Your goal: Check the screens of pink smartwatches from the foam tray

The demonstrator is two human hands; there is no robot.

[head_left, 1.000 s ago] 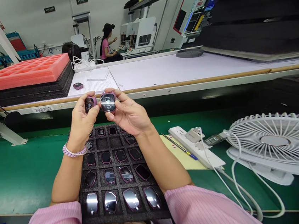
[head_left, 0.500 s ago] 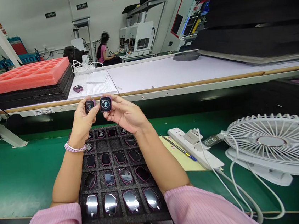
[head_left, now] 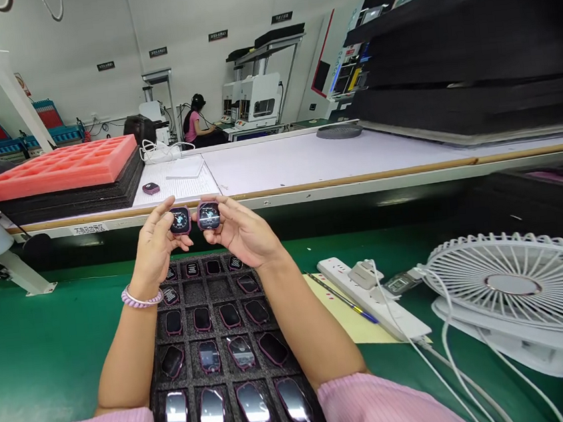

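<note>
My left hand is closed on a smartwatch in a purple case, its screen lit. Close beside it, my right hand grips a second purple smartwatch, also with a lit screen. Both watch faces are turned toward me, and neither has a strap. Below my hands lies a black foam tray divided into square pockets. Most pockets hold a similar watch, such as the one at the front left. Two adjoining pockets in the second row from the back hold no watch.
A white power strip, pen and white fan stand at the right. On the shelf are pink foam, one watch on paper, and black foam sheets. A person sits far back.
The left watch has turned to face me more fully, and my left fingers have shifted on it. The right watch remains held. The whole view has tipped upward slightly.
</note>
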